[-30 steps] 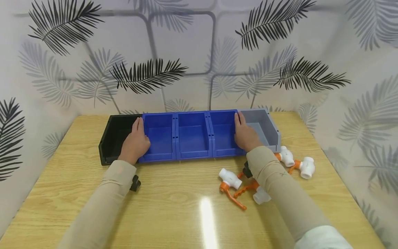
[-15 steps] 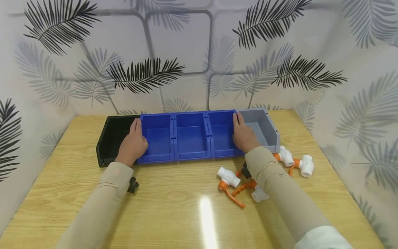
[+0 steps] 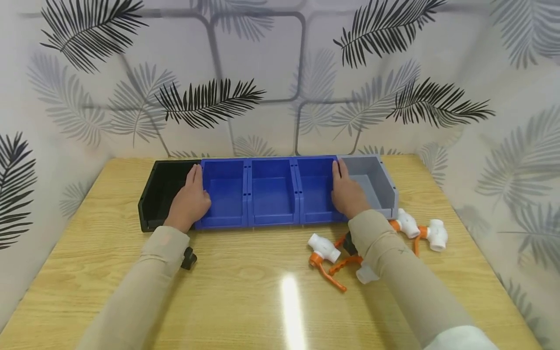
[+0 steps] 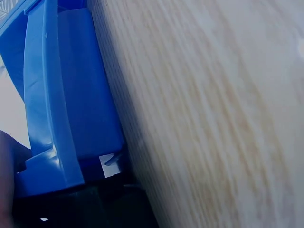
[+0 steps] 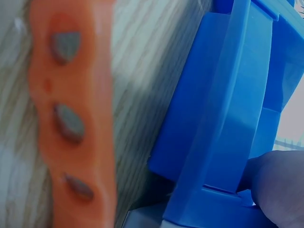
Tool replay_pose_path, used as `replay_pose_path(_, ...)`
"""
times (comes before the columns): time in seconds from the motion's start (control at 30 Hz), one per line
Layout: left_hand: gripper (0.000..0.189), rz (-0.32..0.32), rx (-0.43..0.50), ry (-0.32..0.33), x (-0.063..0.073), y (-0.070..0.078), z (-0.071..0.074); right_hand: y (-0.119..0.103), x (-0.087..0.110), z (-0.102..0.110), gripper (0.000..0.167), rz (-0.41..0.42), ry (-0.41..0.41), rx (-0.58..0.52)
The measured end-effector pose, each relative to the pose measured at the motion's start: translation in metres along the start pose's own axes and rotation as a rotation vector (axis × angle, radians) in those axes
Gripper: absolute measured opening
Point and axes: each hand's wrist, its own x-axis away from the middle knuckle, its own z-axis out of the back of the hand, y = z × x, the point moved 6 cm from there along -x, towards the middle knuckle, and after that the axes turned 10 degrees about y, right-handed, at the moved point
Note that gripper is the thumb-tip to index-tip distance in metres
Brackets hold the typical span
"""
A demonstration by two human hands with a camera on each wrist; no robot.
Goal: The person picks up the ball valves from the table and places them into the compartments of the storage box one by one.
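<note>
A row of storage bins stands along the back of the table: a black bin [image 3: 148, 204], three blue ones and a grey bin [image 3: 386, 187]. My left hand [image 3: 187, 201] straddles the joint between the black bin and the left blue bin [image 3: 223, 221], thumb on the blue side, fingers along the wall. At the other end, my right hand [image 3: 350, 194] grips the joined walls of the right blue bin [image 3: 319, 216] and the grey bin in the same way. The middle blue bin [image 3: 273, 218] sits between. Both wrist views show a thumb at a blue bin's front corner.
White pipe valves with orange handles lie on the wooden table [image 3: 245, 291]: one valve [image 3: 323, 248] in front of the bins, another valve [image 3: 366, 273] partly under the right sleeve, others [image 3: 436, 235] at the right. An orange handle [image 5: 102, 118] looms close in the right wrist view. A patterned wall [image 3: 280, 63] rises behind.
The head view shifts slightly. Both hands keep their places on the bin walls, and the row of bins and the valves stay essentially as they were.
</note>
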Motion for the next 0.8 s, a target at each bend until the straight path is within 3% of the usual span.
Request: replay_pose_path(0.8, 0.067, -0.002, 0.003, 0.035, 0.017, 0.002, 0.002, -0.002, 0.012, 0.004, 0.074, 0.020, 0.063, -0.014)
